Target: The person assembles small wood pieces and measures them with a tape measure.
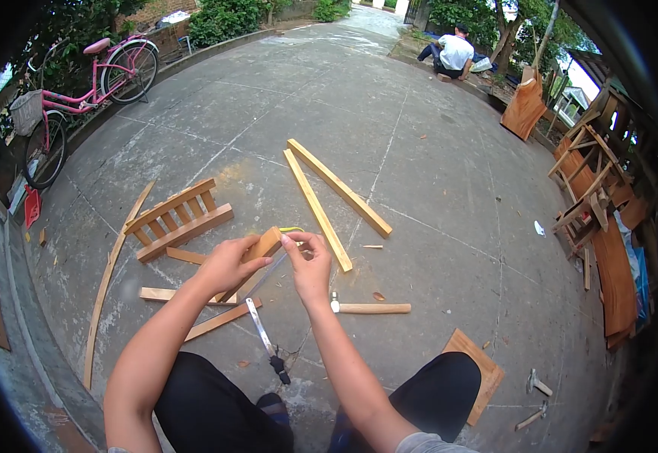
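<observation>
Off centre towards nine o'clock, gripping a wooden block in the left hand, with the right hand curled by its upper end, unclear whether pinching. Probably stiff, light, hardly fragile; best held by the sides.

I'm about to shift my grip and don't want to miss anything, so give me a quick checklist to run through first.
1. Wooden block held: ok, the left hand grips it.
2. Right hand at the block: ok, its fingertips are at the upper end.
3. Hammer out of the hands' way: ok, it lies on the ground to their right.
4. Ground by the feet clear: not ok, a metal tool with a dark grip lies just ahead of them.
5. Pencil mark on the block: cannot tell, too small to see.
</observation>
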A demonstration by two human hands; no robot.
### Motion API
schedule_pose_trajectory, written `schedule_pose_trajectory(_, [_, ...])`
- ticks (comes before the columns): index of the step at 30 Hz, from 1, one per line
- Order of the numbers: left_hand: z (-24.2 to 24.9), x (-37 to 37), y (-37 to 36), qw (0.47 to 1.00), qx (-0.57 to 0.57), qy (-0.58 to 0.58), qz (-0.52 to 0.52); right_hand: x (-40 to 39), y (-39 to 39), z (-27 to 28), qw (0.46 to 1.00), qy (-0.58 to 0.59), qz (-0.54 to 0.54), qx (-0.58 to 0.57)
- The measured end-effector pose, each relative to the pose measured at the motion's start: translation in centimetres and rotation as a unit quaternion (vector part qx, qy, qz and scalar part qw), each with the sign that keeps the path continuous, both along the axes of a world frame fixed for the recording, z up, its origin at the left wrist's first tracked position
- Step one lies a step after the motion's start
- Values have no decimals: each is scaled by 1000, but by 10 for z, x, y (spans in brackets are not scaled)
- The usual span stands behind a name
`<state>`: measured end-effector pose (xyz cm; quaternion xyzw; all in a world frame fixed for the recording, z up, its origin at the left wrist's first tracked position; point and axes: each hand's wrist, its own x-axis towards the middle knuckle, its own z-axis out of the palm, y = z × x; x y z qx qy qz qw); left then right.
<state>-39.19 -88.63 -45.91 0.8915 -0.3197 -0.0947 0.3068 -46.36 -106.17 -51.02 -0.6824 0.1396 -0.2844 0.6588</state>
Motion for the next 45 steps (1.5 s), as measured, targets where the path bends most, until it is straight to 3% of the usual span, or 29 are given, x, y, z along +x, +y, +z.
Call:
schedule_pose_trajectory(17, [3,2,3,999,4,29,11,2,6,-1,1000,-12,-3,-1])
schedule_pose_trajectory(20, [-1,5,4,1000,16,-4,-3,11,0,-24,998,-44,-16,-36])
schedule_pose_trajectory(24, [-18,11,9,997,-20,-77,-26,13,6,-18,999,-33,-16,22])
schedule_pose_trajectory(27, [-7,7,9,1000,-15,-13,-18,13,6,-18,999,-35,1,11])
schedule_pose_trajectory(38, [-4,5,3,1000,3,-24,-8,5,3,-8,1000,-9,-5,-8])
schedule_pose_trajectory(45, [-5,6,3,1000,2,-11,-7,7,1,-9,999,-23,14,38])
